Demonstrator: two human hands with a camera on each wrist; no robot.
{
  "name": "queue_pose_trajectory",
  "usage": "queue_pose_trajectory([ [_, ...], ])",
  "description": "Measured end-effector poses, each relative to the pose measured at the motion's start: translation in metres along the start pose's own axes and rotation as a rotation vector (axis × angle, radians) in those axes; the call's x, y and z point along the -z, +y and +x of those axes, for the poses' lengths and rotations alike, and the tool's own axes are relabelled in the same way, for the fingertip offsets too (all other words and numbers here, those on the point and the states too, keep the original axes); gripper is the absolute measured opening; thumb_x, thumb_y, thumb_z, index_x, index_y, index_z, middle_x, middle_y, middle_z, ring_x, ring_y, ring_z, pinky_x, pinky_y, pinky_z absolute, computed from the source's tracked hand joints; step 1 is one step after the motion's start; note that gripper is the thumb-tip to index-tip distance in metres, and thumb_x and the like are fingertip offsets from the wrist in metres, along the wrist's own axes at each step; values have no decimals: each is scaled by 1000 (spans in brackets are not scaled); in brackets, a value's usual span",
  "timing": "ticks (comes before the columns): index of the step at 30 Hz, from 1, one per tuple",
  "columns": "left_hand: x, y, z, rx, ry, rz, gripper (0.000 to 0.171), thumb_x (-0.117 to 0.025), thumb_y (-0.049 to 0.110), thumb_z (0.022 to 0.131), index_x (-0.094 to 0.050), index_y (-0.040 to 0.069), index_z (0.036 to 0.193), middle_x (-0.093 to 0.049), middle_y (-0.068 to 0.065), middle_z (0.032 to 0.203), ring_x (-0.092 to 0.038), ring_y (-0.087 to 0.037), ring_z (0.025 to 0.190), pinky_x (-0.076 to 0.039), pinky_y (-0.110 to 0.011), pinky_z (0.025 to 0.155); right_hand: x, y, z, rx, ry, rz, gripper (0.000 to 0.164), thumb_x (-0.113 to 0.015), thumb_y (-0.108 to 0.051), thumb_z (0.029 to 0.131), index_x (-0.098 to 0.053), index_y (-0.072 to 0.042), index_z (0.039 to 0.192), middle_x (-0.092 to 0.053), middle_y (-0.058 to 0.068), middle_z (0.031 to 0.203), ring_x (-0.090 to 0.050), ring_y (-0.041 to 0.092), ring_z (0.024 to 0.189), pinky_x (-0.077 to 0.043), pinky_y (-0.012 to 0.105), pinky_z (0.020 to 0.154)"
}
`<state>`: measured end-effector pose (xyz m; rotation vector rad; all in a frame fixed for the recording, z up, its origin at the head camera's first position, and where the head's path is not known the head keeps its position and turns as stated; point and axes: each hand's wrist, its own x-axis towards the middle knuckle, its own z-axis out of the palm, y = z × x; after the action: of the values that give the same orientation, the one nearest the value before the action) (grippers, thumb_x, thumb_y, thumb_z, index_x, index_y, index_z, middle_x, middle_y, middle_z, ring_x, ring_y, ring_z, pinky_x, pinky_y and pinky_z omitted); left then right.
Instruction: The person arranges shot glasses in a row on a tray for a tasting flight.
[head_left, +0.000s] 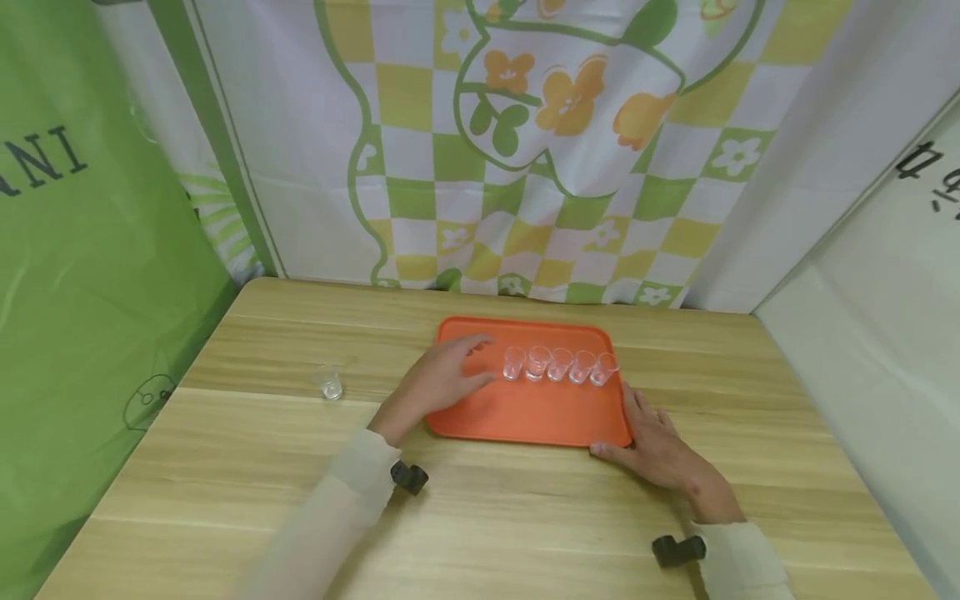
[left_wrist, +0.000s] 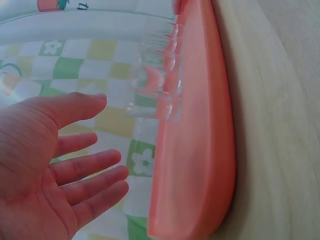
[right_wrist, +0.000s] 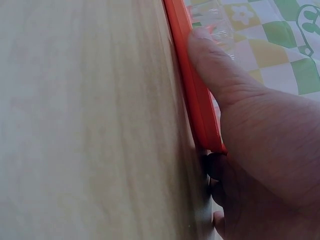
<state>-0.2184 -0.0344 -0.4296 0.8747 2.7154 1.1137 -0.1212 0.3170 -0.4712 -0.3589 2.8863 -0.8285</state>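
An orange-red tray (head_left: pixel 525 417) lies on the table. On it several small clear shot glasses (head_left: pixel 558 367) stand upright in a row, from the middle toward the right rim. My left hand (head_left: pixel 442 375) is over the tray's left part, left of the row; in the left wrist view its fingers (left_wrist: pixel 90 172) are spread and hold nothing. With my right hand (head_left: pixel 660 446) I grip the tray's near right corner. In the right wrist view the thumb (right_wrist: pixel 215 62) lies along the rim and the other fingers are at the corner, partly hidden.
Another small clear glass (head_left: pixel 331 385) stands on the wooden table (head_left: pixel 247 467), left of the tray. A patterned green, yellow and white curtain (head_left: pixel 420 167) hangs behind the table's far edge. Green fabric (head_left: pixel 90 250) hangs on the left, a pale sheet (head_left: pixel 885 292) on the right.
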Motion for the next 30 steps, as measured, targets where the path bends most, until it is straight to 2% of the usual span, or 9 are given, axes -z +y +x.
queue_pose_trajectory([
  [4,8,1,-8,1,-1,6,57,-74,31,98,-56,7,146,-60,-9,142,-58,-30,127,-49,-47,102,0,0,-1,-7,-10,9,113,-72,-52,94,2,-4,164,-13,34,163,-14,56,148,-6,75,113],
  [10,23,-2,-21,-1,60,9,55,-77,30,96,-58,12,145,-63,-9,137,-60,-31,124,-50,-47,100,0,-1,-1,-8,-10,10,112,-72,-52,94,0,-2,164,-14,33,164,-14,56,148,-6,75,113],
  [15,39,-9,-34,1,81,10,55,-74,32,97,-57,15,147,-60,-5,143,-59,-32,126,-49,-48,102,0,-1,0,-5,-10,12,112,-72,-51,94,0,-3,164,-14,34,163,-14,56,148,-6,76,113],
  [23,57,-22,-51,-19,108,61,56,-74,33,97,-58,10,146,-58,-5,146,-53,-29,134,-42,-47,111,2,0,0,-17,-19,10,113,-71,-52,94,3,-4,164,-12,35,163,-13,57,148,-6,75,114],
  [30,67,-32,-65,-18,137,68,59,-77,34,95,-59,6,144,-59,-9,145,-52,-31,135,-41,-49,112,2,0,0,-11,-21,11,112,-71,-51,95,4,-5,165,-12,35,163,-12,57,148,-6,75,114],
])
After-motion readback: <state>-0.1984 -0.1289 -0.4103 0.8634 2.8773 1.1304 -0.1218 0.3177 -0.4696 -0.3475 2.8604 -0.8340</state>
